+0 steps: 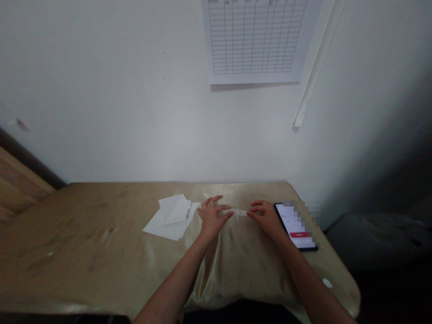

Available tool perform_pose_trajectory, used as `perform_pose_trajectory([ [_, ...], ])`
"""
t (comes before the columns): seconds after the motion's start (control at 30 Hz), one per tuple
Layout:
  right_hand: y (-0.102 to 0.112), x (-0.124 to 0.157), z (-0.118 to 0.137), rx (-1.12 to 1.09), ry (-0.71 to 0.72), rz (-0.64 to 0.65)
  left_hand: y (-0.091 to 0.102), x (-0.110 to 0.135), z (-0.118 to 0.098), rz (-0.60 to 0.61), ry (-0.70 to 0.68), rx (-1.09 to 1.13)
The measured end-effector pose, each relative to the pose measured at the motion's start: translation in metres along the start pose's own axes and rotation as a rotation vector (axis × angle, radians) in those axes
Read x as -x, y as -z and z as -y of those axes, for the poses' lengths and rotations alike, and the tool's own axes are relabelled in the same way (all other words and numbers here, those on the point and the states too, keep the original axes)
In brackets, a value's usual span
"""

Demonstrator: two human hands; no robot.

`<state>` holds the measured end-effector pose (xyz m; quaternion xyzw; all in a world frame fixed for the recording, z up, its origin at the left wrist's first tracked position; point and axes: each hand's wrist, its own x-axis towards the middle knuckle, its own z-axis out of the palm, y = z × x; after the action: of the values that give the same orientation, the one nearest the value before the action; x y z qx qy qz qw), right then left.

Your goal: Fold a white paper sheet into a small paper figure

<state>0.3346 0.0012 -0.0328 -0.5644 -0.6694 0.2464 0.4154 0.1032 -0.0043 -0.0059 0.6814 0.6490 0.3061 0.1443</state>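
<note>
Between my two hands is a small, whitish crumpled strip (239,212) with a thin tail hanging down near its middle. It looks like twisted paper or thin plastic, but I cannot tell which. My left hand (213,217) pinches its left end between thumb and index finger, with the other fingers spread. At the right end, the thumb and fingers of my right hand (265,217) grip it. Left of my left hand lie some white paper sheets (170,222), partly lined, one with a ragged torn edge.
A lit phone (297,227) lies right of my right hand, partly blurred out. A gold-brown cloth (111,265) covers the table, wrinkled in front of me. A small white scrap (327,283) sits near the right edge. Behind, a printed grid sheet (254,45) hangs on the wall.
</note>
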Motion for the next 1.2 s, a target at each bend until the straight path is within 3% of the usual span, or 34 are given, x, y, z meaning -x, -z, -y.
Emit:
perform_pose_trajectory([
  [0.13, 0.017, -0.018, -0.006, 0.070, -0.083, -0.111, -0.001, 0.003, 0.000, 0.027, -0.028, -0.046],
  [0.27, 0.049, -0.046, -0.017, 0.196, -0.327, -0.185, -0.001, 0.007, 0.002, 0.060, -0.078, -0.091],
  [0.5, 0.089, -0.077, -0.049, 0.374, -0.541, -0.268, -0.005, 0.006, 0.014, 0.082, -0.107, -0.148],
  [0.73, 0.088, -0.080, -0.067, 0.528, -0.604, -0.260, -0.005, 0.003, 0.020, 0.150, -0.079, -0.151],
  [1.2, 0.080, -0.071, -0.060, 0.647, -0.643, -0.302, -0.003, 0.004, 0.020, 0.158, -0.083, -0.158],
])
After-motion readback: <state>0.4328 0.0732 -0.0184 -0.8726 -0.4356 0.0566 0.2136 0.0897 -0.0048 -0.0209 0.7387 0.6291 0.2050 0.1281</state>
